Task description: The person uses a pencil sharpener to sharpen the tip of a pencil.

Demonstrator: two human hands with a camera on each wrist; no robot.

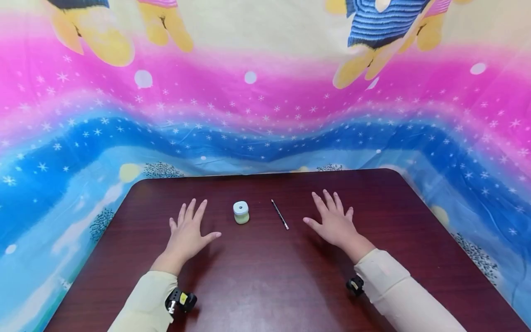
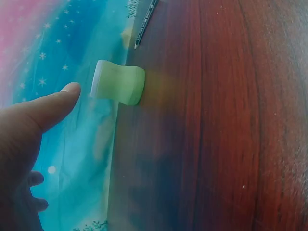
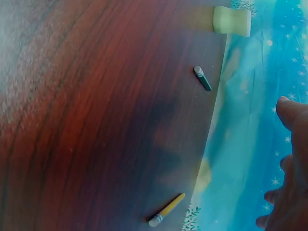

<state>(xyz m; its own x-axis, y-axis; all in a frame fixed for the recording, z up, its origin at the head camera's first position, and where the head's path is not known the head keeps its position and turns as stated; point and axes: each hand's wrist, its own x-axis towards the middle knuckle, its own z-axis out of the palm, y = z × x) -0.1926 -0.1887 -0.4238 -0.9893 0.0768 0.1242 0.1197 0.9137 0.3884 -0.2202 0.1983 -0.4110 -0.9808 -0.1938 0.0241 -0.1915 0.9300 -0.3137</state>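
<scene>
We see two bare hands held apart above a dark reddish-brown wood-grain table (image 1: pixel 257 276). The left hand (image 1: pixel 186 236) has its fingers spread and grips nothing; the right hand (image 1: pixel 335 225) is likewise spread and holds nothing. Between them, near the table's far edge, stands a small waisted block, pale green below and white on top, with a dark hole (image 1: pixel 241 213). It is nearer the left hand; we cannot see into the hole.

To its right lies a thin dark pencil with a pale end (image 1: pixel 280 214), slanted; the left wrist view cuts it off at the top, and its markings are too small to read. A short yellow pencil with a greyish end (image 3: pixel 168 209) shows only in the right wrist view; we cannot make it out from the head.

Both wrist views crop the hands, leaving a thumb and some fingertips. The cream sleeves (image 1: pixel 143 299) run out of frame, and the printed figures on the pink-and-blue cloth backdrop (image 1: pixel 265 115) are cut off at the top.
</scene>
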